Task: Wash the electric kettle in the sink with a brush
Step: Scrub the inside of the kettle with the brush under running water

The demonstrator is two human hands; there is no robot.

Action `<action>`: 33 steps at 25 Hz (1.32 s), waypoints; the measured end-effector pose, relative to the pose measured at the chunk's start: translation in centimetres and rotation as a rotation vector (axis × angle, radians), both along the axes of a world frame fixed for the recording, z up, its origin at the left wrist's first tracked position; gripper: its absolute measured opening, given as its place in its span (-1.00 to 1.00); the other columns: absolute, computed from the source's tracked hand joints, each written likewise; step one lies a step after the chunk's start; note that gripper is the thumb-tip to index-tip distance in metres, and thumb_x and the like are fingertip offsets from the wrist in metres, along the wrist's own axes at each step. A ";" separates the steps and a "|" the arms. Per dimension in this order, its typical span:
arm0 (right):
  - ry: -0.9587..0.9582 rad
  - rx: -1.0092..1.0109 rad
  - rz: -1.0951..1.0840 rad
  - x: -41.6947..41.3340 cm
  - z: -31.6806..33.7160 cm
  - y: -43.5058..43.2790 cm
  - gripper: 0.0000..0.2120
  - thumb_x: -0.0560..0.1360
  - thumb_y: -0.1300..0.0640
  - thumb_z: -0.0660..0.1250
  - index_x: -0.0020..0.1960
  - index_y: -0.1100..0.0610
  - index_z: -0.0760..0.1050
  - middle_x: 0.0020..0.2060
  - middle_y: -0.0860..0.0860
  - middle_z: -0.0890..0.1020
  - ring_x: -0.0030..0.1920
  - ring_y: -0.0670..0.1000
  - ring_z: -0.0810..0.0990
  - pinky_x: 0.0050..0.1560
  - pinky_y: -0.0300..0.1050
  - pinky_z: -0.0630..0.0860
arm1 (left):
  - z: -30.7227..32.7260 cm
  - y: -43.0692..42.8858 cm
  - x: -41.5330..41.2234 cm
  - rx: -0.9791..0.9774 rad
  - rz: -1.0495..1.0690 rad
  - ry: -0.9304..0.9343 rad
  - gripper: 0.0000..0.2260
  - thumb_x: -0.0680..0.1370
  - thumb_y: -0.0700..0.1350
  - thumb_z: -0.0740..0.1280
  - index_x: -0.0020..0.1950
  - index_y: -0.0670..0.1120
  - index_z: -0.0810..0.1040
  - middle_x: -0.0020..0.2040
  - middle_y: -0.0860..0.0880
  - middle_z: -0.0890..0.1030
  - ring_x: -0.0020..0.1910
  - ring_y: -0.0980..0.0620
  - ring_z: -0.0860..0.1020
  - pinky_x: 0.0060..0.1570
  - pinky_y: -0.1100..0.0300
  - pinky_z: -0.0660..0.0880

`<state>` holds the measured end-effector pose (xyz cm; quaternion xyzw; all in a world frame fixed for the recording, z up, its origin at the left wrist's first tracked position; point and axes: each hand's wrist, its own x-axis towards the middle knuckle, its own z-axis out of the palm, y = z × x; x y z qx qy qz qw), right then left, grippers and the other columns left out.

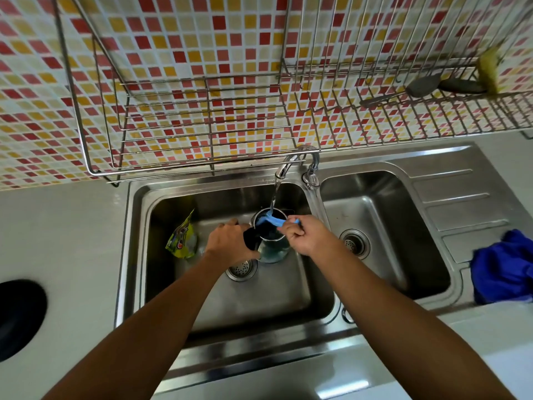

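Observation:
The electric kettle (271, 249), glass-bodied with a metal rim and black handle, stands upright in the left sink basin (161, 284). My left hand (230, 241) grips its black handle on the left side. My right hand (302, 235) holds a light blue brush (274, 221) whose head reaches into the kettle's open mouth. Water runs from the faucet (291, 161) straight down into the kettle.
A yellow pouch (183, 238) lies in the left basin. The right basin (383, 226) holds only its drain. A blue cloth (504, 269) sits on the drainboard. A wire dish rack (202, 111) hangs above. A black round object (17, 316) lies on the left counter.

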<state>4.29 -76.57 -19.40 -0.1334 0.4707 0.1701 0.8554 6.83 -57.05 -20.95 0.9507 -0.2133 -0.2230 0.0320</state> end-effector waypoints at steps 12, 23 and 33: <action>-0.031 0.328 -0.651 -2.5 -0.6 4.5 -0.75 0.61 0.33 -0.03 -0.13 0.29 0.37 -0.58 0.04 0.30 -0.73 -0.05 0.23 -0.73 -0.32 0.24 | 0.2 -0.4 0.1 0.036 -0.058 -0.020 -0.38 0.43 0.35 0.35 0.39 0.05 0.46 0.25 -0.01 0.57 0.29 -0.05 0.47 0.25 0.01 0.43; -0.013 0.371 -0.826 -0.3 0.9 6.9 -0.76 0.53 0.35 0.00 -0.26 0.18 0.31 -0.66 0.05 0.33 -0.63 -0.09 0.22 -0.66 -0.33 0.20 | 1.5 -0.7 -0.2 0.062 -0.044 -0.032 -0.36 0.45 0.35 0.36 0.43 0.04 0.43 0.29 -0.04 0.53 0.29 -0.08 0.49 0.22 0.05 0.43; 0.054 -0.178 -0.022 1.4 -1.0 4.4 -0.69 0.56 0.37 -0.09 -0.31 0.15 0.19 -0.43 0.02 0.24 -0.72 -0.08 0.16 -0.75 -0.33 0.09 | 1.6 -0.3 -0.1 -0.002 -0.021 0.015 -0.34 0.37 0.32 0.41 0.41 0.09 0.46 0.24 -0.05 0.53 0.25 -0.09 0.52 0.18 0.05 0.47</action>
